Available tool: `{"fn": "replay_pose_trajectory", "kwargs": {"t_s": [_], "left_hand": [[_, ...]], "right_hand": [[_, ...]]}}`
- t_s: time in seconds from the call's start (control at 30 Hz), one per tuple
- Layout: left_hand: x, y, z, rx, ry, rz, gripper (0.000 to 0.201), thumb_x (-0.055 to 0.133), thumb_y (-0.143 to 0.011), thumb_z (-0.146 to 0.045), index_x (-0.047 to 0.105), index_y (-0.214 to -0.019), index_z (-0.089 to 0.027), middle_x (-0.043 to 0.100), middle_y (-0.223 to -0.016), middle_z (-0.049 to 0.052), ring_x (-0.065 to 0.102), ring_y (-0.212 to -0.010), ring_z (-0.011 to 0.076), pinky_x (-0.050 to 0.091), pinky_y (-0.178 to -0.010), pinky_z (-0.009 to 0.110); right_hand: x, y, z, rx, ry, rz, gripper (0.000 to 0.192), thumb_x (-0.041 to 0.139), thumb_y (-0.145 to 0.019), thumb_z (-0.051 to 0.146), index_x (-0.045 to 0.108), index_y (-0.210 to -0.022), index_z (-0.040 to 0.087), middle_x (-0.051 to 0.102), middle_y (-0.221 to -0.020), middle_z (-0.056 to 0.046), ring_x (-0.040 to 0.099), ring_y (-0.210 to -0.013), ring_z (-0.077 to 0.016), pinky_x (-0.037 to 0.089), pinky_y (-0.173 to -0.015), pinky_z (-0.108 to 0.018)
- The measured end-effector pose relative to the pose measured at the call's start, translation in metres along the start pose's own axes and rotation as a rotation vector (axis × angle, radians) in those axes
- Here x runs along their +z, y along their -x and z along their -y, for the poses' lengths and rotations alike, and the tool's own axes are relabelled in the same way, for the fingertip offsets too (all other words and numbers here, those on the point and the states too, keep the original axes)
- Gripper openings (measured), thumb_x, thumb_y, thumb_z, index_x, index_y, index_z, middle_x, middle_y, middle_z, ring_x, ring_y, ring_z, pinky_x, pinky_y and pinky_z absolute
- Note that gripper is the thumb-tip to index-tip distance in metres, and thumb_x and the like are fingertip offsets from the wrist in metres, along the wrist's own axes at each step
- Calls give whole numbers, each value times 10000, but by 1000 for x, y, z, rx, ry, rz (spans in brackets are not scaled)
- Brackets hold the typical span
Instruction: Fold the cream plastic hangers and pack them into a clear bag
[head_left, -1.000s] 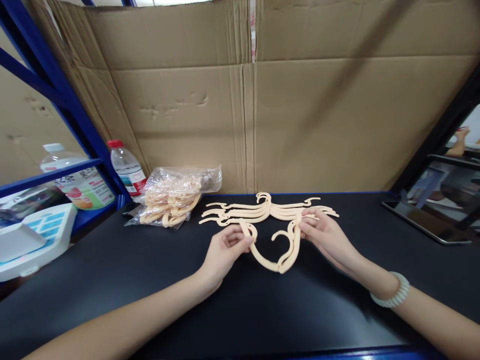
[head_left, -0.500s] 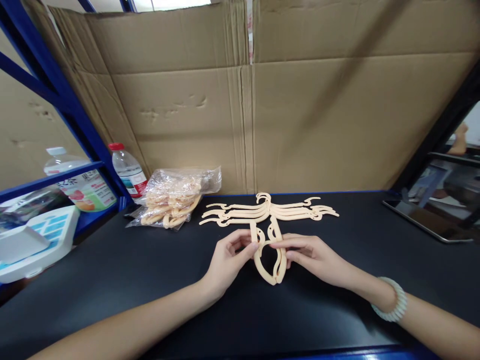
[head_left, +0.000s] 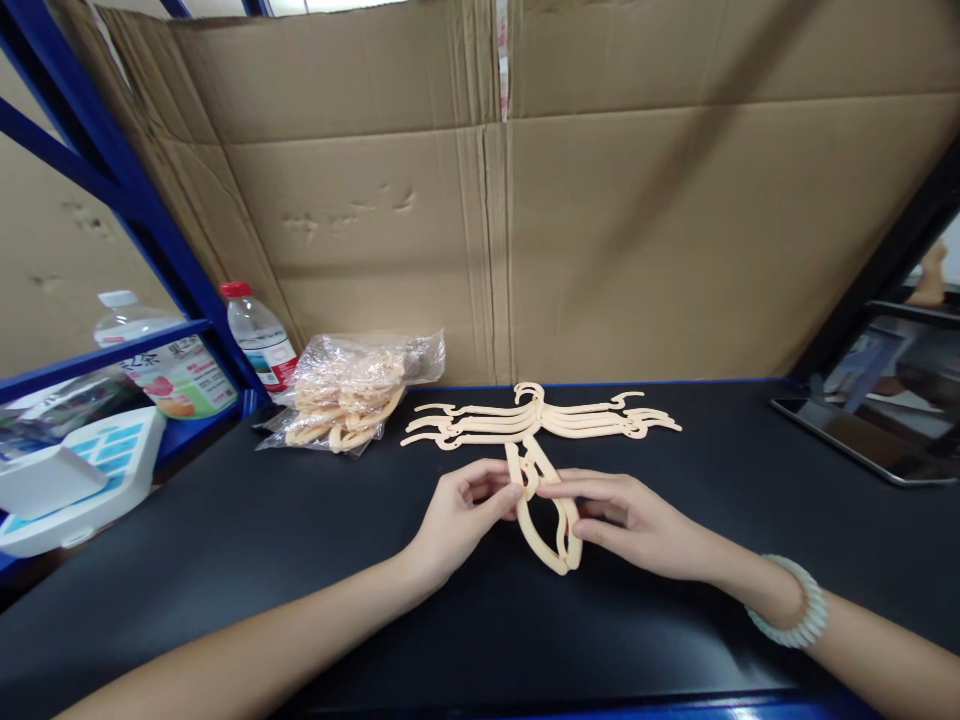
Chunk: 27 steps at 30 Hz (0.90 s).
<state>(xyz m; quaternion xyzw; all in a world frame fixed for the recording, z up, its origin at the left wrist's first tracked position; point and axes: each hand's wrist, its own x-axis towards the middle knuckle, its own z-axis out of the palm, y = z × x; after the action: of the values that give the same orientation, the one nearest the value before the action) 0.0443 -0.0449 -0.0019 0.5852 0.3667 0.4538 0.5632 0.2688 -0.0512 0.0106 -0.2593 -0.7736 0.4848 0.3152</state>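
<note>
A: What do the hands hold now?

B: I see my left hand (head_left: 457, 510) and right hand (head_left: 630, 515) pinching a cream folding hanger (head_left: 547, 515) over the black table (head_left: 225, 560); its arms, spread a second ago, are now folded together.

A: Beyond?

B: A stack of opened hangers (head_left: 536, 420), then a bag of hangers (head_left: 345, 395).

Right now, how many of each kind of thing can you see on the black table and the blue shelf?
Hanger held folded by the left hand and right hand: 1
Pile of hangers (too stacked to count): 1
Plastic bag of hangers: 1
Bottles: 2
Tablet: 1
White device: 1
Total: 7
</note>
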Motion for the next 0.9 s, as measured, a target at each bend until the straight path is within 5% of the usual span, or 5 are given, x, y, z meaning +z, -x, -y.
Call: {"fn": "replay_pose_trajectory", "kwargs": {"t_s": [0.27,0.37,0.5,0.77,0.9], "left_hand": [[1,0,1,-30,42,-82,252,728,-761,-316,673,-910,-120,705,-865,58,636,-735,127,528,-643,214],[1,0,2,-35,-4,-87,270,737,-744,-313,660,-899,-105,699,-808,57,637,-702,130,531,-620,219],[-4,-2,4,-55,-45,-105,325,731,-740,-294,628,-982,-103,682,-760,41,647,-669,138,550,-625,246],[-14,-3,4,-7,-296,33,349,599,-762,-126,572,-1108,-153,622,-1141,99,665,-916,186,559,-834,350],[-15,1,4,117,-465,104,364,568,-774,-112,572,-1131,-183,625,-1117,78,636,-983,189,540,-889,367]], "right_hand": [[-2,-1,1,-28,60,-41,197,537,-910,233,574,-1102,212,584,-1089,-49,584,-970,-148,492,-892,-318],[-2,0,2,-23,118,38,172,505,-922,242,539,-1088,210,585,-1035,-41,577,-950,-157,482,-895,-343],[-3,2,0,9,264,113,274,507,-914,247,496,-1188,239,559,-1169,-54,532,-1090,-199,425,-980,-404],[-6,4,-15,-12,628,94,528,438,-956,351,268,-1447,260,352,-1474,-99,301,-1360,-244,284,-1113,-487],[-9,2,-15,-55,695,41,559,504,-932,347,290,-1441,262,453,-1399,-103,407,-1274,-236,363,-1061,-465]]}}
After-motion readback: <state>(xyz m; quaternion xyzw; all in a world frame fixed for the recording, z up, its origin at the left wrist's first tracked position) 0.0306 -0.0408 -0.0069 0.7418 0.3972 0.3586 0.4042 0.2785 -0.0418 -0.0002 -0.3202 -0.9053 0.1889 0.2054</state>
